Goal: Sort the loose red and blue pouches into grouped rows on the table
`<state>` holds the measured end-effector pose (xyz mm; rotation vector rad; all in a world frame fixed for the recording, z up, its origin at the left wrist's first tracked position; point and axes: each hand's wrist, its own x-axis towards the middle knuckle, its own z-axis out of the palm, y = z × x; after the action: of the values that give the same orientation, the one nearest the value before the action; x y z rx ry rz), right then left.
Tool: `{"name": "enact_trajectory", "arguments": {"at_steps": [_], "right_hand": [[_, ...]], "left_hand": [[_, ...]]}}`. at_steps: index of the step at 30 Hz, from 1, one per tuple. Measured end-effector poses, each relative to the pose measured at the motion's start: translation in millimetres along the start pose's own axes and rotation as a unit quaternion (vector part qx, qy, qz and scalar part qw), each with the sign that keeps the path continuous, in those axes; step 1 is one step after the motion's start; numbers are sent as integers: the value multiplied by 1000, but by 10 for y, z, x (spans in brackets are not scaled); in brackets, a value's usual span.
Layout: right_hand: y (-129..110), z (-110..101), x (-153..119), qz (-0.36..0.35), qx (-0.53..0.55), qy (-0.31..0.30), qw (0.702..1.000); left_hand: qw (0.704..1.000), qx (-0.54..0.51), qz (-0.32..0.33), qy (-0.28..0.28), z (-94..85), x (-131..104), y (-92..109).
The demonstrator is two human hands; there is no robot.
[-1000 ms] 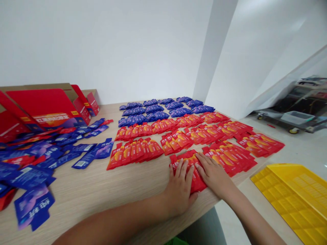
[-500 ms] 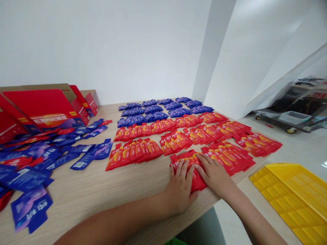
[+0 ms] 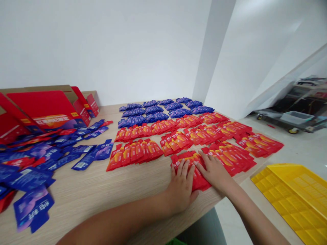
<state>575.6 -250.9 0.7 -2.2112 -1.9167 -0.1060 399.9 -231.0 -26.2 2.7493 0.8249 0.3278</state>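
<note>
Both hands rest on a small stack of red sachets [image 3: 200, 178] near the table's front edge. My left hand [image 3: 181, 189] lies flat over its left part, fingers spread. On the right side of the same stack, my right hand [image 3: 214, 172] also lies with its fingers stretched out. Fanned red sachets [image 3: 135, 151] lie to the left, and another fan of red sachets [image 3: 230, 157] is just right of my right hand. Behind them are more rows of red sachets [image 3: 204, 133], then rows of blue sachets [image 3: 153, 109]. My hands hide part of the stack.
A loose heap of blue and red sachets [image 3: 51, 153] covers the table's left side. Red cartons [image 3: 41, 105] stand behind it, near the wall. A yellow plastic crate [image 3: 288, 194] sits on the right, beside the table. Farther off is a wheeled cart [image 3: 276, 124].
My right hand has shifted slightly, uncovering a little more of the red stack between the hands. My left hand stays nearly in place. The whole view has moved slightly.
</note>
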Motion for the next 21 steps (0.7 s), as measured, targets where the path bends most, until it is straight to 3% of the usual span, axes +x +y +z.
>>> {"name": "enact_trajectory", "arguments": {"at_steps": [9,16,21], "right_hand": [[-16,2,3,-30,-11,50,998],[-111,-61,-34,-50,-15,42,998],[-85,-28,-23,-95,-4,4,995]], "left_hand": [[1000,-19,0,10,-15,-19,0],[1000,-19,-2,10,13,-64,13],[999,-29,-15,-3,-9,-92,34]]}}
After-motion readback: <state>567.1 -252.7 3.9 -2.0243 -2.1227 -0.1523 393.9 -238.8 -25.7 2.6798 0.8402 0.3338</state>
